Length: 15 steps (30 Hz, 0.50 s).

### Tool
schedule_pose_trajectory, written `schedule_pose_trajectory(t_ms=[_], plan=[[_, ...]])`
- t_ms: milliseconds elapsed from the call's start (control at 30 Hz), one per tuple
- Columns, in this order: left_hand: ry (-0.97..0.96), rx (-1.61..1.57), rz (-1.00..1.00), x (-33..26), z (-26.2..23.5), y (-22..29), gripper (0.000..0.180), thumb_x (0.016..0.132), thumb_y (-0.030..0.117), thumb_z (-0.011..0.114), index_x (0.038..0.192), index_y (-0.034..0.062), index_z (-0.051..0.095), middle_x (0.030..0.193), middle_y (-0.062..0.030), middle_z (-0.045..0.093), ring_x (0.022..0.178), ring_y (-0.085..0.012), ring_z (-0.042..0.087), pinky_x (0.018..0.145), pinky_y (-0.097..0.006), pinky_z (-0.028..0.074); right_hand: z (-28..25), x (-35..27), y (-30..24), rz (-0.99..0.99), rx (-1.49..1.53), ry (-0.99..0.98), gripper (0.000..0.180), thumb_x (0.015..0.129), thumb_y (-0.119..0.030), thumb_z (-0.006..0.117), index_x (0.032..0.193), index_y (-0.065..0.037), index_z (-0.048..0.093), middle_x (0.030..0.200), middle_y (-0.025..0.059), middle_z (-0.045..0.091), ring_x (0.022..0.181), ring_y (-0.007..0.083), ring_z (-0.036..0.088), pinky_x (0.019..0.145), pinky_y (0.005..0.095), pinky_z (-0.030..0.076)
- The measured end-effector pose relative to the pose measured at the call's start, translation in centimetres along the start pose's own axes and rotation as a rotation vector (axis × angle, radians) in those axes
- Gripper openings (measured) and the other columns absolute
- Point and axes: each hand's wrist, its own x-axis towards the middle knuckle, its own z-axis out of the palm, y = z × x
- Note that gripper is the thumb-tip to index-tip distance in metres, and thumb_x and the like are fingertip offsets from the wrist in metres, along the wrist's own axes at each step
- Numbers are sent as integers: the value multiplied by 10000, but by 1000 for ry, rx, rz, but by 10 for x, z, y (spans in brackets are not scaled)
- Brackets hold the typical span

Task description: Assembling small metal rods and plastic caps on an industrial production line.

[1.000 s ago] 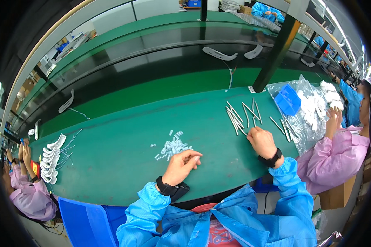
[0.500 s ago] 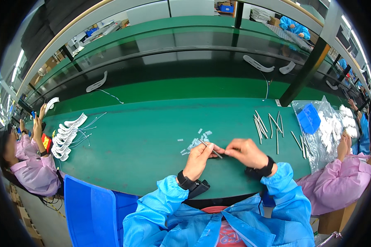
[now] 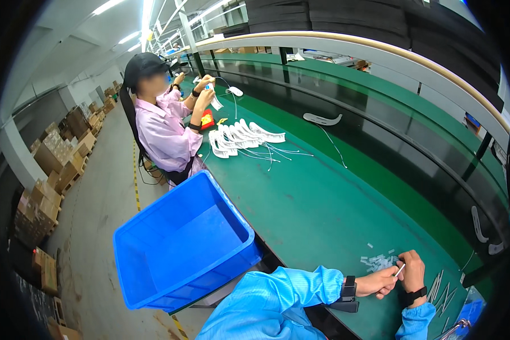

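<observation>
My left hand (image 3: pixel 379 281) and my right hand (image 3: pixel 415 271) meet at the lower right, over the green bench (image 3: pixel 323 198). Both pinch a thin white strip (image 3: pixel 399 270) between their fingertips. A small pile of short white pieces (image 3: pixel 378 262) lies just left of the hands. To their right, several long thin white sticks (image 3: pixel 442 290) lie on the bench. Both my arms wear blue sleeves, and each wrist has a black band.
A big blue bin (image 3: pixel 181 243) stands on the floor beside the bench. Farther along, a co-worker in pink (image 3: pixel 164 130) handles white curved parts (image 3: pixel 241 136) with cords. Cardboard boxes (image 3: pixel 45 192) line the aisle. A clear plastic bag (image 3: pixel 467 314) lies at the lower right.
My right hand left the long sticks and joined my left hand by the pile, and both now pinch the strip. The view has swung left toward the co-worker and the bin.
</observation>
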Motion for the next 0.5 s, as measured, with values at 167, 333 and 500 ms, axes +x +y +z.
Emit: schedule_pose_trajectory(t_ms=[167, 333, 500], plan=[[-31, -54, -40, 1, -7, 2, 262, 1030, 238, 394, 1237, 85, 443, 749, 23, 379, 580, -39, 340, 451, -181, 212, 7, 8, 1, 32, -40, -32, 173, 689, -33, 720, 807, -24, 593, 805, 141, 579, 765, 349, 597, 646, 438, 476], [-72, -69, -70, -2, -5, 2, 347, 1022, 236, 449, 1334, 85, 438, 771, 18, 425, 568, -37, 341, 447, -186, 227, 4, 7, -3, 7, -38, -15, 136, 723, -37, 700, 794, -22, 586, 782, 151, 571, 728, 356, 589, 622, 440, 467], [-82, -108, -113, -11, -3, 10, 410, 1024, 273, 470, 1393, 100, 422, 762, 9, 417, 580, -51, 327, 457, -186, 247, -26, -12, -18, 205, 318, -87, 172, 722, -37, 721, 854, -6, 615, 761, 166, 626, 689, 354, 624, 600, 397, 492]])
